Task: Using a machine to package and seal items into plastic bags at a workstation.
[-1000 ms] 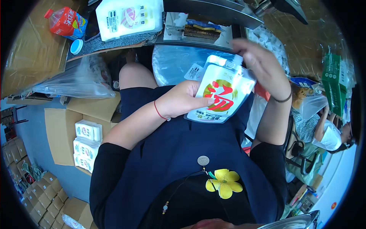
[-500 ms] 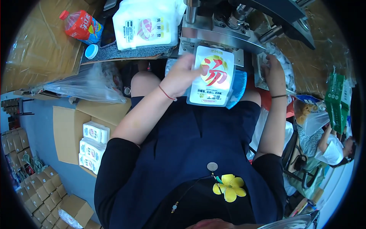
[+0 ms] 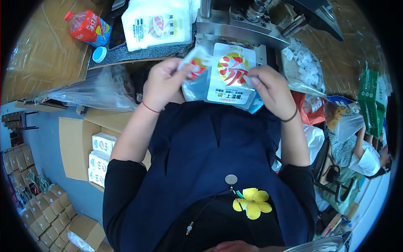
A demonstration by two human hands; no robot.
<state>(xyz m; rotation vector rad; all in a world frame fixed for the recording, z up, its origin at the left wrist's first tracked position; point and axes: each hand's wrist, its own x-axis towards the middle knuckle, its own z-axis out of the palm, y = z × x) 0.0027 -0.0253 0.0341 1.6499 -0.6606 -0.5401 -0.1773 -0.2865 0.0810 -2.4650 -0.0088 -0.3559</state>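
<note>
My left hand (image 3: 166, 82) pinches a bent, motion-blurred pouch (image 3: 197, 69) with red print, held up to the left of another one. That other flat white pouch (image 3: 231, 90), printed with a red character on a yellow-green disc, lies in front of my lap below the metal machine (image 3: 243, 35). My right hand (image 3: 270, 90) is closed at its right edge, thumb on the front and fingertips partly hidden. Blue film (image 3: 257, 104) shows under its lower right corner.
A stack of white pouches (image 3: 157, 27) rests on a grey cloth at upper left, near a red drink bottle (image 3: 90, 27) and a cap (image 3: 99, 54). Right of the machine lies a bag of small white plastic parts (image 3: 302, 63). A carton (image 3: 75, 147) holds pouch bundles; another person (image 3: 365, 157) sits at right.
My left hand has moved left, lifting a pouch away from the printed one. My right hand has come from the bag of white parts to the printed pouch's right edge.
</note>
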